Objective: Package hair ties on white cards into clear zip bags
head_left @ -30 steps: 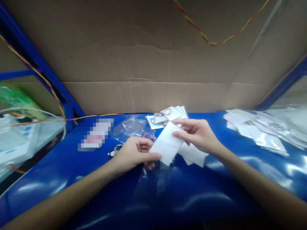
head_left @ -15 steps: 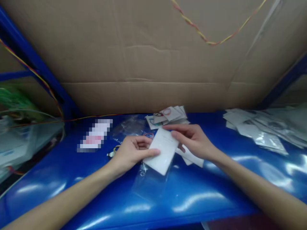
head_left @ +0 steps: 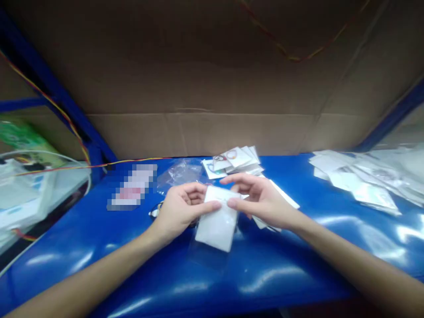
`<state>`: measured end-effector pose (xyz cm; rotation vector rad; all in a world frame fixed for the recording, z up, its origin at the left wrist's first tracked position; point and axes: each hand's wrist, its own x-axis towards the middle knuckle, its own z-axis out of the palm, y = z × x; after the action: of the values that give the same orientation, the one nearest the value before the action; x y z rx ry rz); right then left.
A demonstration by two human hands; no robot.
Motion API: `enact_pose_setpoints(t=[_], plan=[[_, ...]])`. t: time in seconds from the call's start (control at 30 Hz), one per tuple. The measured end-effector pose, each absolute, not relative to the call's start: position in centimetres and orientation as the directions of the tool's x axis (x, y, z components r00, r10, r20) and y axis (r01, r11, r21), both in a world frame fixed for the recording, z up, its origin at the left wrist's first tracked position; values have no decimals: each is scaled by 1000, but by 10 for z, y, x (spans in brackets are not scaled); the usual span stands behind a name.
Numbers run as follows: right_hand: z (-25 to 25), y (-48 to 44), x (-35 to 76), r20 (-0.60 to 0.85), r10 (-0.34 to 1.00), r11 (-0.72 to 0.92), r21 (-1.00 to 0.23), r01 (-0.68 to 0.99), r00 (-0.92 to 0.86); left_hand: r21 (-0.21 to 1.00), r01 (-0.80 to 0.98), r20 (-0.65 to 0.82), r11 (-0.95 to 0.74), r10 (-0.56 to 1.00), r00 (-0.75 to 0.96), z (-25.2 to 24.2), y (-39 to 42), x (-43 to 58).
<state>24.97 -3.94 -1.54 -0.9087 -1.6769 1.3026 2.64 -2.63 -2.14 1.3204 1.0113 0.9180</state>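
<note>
A white card [head_left: 217,225] is in front of me, with a clear plastic bag [head_left: 208,260] showing around and below its lower edge. My left hand [head_left: 182,205] is closed on the card's left side, its thumb lying across the front. My right hand [head_left: 261,201] pinches the upper right edge with thumb against fingers, while its index finger reaches out above. Under the right hand lie white cards [head_left: 285,194], partly covered. Behind the left hand, a small dark and yellowish item [head_left: 155,211] shows only in part.
Packed cards with coloured loops [head_left: 238,159] are piled at the back of the blue table [head_left: 139,260]. Clear bags [head_left: 182,172] lie left of them, near a blurred-out paper [head_left: 132,187]. More white packets [head_left: 361,176] spread at the right. Cardboard [head_left: 212,88] stands behind.
The white card has moved down slightly and turned more upright, further over the clear bag. My right hand has shifted down, its thumb now beside the left thumb. The picture has darkened.
</note>
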Motion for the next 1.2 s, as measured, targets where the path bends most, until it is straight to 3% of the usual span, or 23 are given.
enact_pose_setpoints(t=[0.57, 0.73, 0.83, 0.93, 1.07, 1.2], plan=[[-22, -34, 247, 68, 865, 71, -997, -13, -498, 988, 33, 130, -150, 931, 341, -25, -32, 25], [-21, -35, 247, 201, 925, 260, -954, 151, -324, 978, 71, 166, -198, 934, 315, -24, -31, 25], [-19, -37, 248, 386, 875, 466, -834, 296, -291, 986, 52, 131, -157, 934, 332, -25, -30, 25], [-18, -39, 250, 493, 811, 580, -746, 328, -315, 992, 40, 95, -117, 930, 356, -26, -28, 24], [-17, -39, 248, 552, 794, 607, -734, 304, -253, 985, 92, 106, -149, 927, 360, -28, -27, 23], [-18, -40, 248, 465, 857, 513, -810, 282, -222, 957, 149, 179, -250, 909, 376, -25, -28, 22]])
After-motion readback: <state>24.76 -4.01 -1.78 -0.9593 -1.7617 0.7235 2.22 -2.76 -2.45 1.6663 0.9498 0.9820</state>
